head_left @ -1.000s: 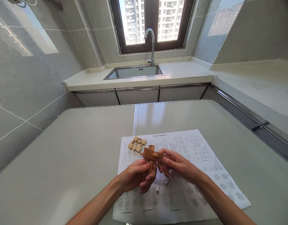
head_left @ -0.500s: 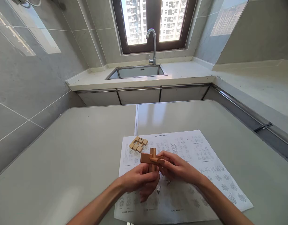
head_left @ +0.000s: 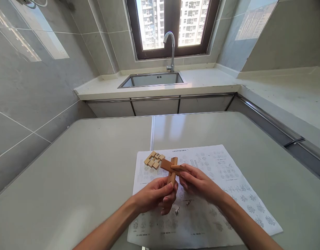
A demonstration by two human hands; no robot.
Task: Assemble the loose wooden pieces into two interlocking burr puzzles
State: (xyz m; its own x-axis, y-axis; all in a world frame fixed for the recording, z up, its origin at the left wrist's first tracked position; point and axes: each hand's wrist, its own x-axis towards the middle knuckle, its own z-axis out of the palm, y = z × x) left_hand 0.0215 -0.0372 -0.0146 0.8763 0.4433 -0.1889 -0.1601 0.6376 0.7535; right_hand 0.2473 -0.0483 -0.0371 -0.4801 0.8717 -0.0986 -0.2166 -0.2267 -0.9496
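Note:
Both of my hands hold a wooden puzzle cross just above a printed instruction sheet. My left hand is closed round the lower end of its upright bar. My right hand pinches the crosswise bar from the right, thumb on top. A small cluster of loose wooden puzzle pieces lies on the sheet just beyond the cross, to its left.
The sheet lies on a pale grey table with a seam down the middle. Beyond it runs a counter with a steel sink and a tap under a window. Grey tiled walls stand left and right.
The cross has tilted and risen a little toward the loose pieces; the upright bar now stands longer above my left hand. Both hands shifted slightly forward.

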